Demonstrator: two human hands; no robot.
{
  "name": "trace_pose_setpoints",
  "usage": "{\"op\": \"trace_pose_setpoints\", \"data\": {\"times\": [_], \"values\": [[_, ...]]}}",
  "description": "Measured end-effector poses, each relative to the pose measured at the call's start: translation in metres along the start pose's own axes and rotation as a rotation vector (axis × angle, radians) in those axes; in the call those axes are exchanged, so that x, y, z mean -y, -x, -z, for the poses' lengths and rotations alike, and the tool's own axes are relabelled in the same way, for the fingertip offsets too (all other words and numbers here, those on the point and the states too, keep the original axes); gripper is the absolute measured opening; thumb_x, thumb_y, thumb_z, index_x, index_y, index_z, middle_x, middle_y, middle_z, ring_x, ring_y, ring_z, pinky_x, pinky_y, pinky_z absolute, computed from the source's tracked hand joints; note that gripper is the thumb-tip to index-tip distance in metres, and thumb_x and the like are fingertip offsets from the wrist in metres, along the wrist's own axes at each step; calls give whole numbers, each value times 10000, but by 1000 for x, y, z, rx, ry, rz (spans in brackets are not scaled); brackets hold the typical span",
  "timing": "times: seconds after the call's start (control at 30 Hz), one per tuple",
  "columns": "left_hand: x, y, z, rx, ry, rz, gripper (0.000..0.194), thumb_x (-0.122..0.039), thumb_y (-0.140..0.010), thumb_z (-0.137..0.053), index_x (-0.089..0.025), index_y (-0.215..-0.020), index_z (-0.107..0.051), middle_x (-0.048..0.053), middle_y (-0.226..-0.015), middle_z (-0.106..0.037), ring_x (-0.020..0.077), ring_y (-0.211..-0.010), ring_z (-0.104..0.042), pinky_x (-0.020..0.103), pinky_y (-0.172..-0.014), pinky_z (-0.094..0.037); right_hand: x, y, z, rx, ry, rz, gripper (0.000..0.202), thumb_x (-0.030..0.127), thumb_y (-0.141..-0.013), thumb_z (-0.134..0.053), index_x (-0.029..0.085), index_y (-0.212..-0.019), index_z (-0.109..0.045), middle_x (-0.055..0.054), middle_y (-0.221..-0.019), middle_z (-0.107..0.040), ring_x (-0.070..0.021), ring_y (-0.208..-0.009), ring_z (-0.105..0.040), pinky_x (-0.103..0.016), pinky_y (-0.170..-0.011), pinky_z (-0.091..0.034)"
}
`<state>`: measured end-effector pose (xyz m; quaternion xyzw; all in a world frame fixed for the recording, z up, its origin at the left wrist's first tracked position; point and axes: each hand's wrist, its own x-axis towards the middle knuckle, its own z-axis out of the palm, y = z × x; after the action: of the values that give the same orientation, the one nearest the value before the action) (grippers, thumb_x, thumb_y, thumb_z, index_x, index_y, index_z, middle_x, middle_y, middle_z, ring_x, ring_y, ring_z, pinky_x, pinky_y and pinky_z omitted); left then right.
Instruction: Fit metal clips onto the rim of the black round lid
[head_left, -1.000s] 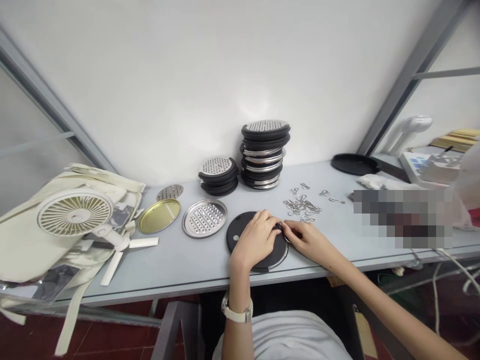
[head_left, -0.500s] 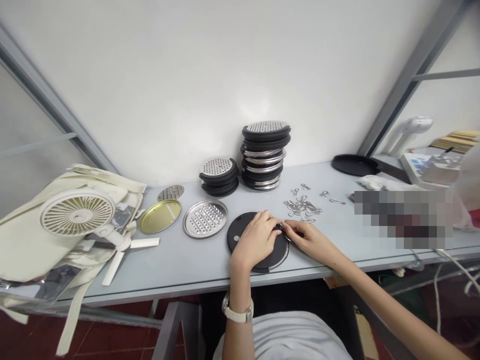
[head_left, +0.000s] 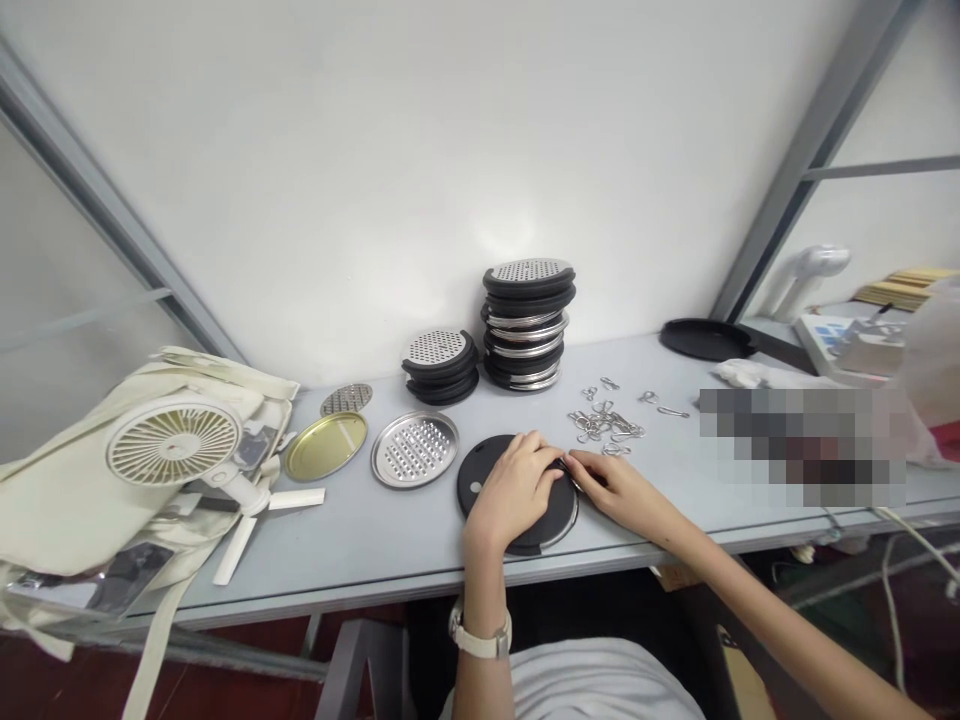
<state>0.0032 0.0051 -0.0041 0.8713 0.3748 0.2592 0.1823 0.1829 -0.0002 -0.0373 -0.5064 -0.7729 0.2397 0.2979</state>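
Observation:
A black round disc (head_left: pixel 484 462) with a silver rim at its lower right lies near the table's front edge. My left hand (head_left: pixel 517 490) rests over it from the left, fingers curled and holding it down near its right edge. My right hand (head_left: pixel 615 488) meets that edge from the right, its thumb and forefinger pinched close to the left fingertips. What they pinch is small and mostly hidden. Just beyond the right hand lies a pile of metal wire clips (head_left: pixel 606 422). A silver grater plate (head_left: pixel 415 450) with raised holes sits left of the disc.
Behind stand a tall stack of black and silver discs (head_left: pixel 529 325) and a shorter stack (head_left: pixel 441 368). Leftward are a gold-coloured lid (head_left: pixel 326 447), a perforated plate (head_left: pixel 346 399), and a white fan (head_left: pixel 174 440) on a cream bag (head_left: pixel 60 500). A black tray (head_left: pixel 709 340) lies back right.
The view has tilted slightly, so everything sits a little lower in the picture. Both hands keep about the same place on the disc; the right fingers have shifted only slightly.

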Motion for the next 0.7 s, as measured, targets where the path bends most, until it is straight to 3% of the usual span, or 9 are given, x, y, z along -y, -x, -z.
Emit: {"op": "trace_pose_setpoints", "data": {"times": [0.37, 0.7], "values": [[1, 0, 0, -8, 50, 12, 217, -193, -929, -450, -218, -1082, -602, 43, -988, -535, 189, -999, -523, 327, -907, -441, -2, -2, 1, 13, -98, -4, 401, 419, -971, -331, 181, -740, -558, 4, -649, -573, -155, -607, -519, -257, -569, -380], [6, 0, -6, -18, 104, 61, 185, -203, -911, -495, -204, -1068, -593, 39, -1005, -545, 183, -1007, -544, 320, -917, -444, 4, -1, 2, -2, -4, 8, 360, 378, -965, -325, 198, -696, -482, 17, -598, -535, -143, -548, -493, -254, -540, -343]]}}
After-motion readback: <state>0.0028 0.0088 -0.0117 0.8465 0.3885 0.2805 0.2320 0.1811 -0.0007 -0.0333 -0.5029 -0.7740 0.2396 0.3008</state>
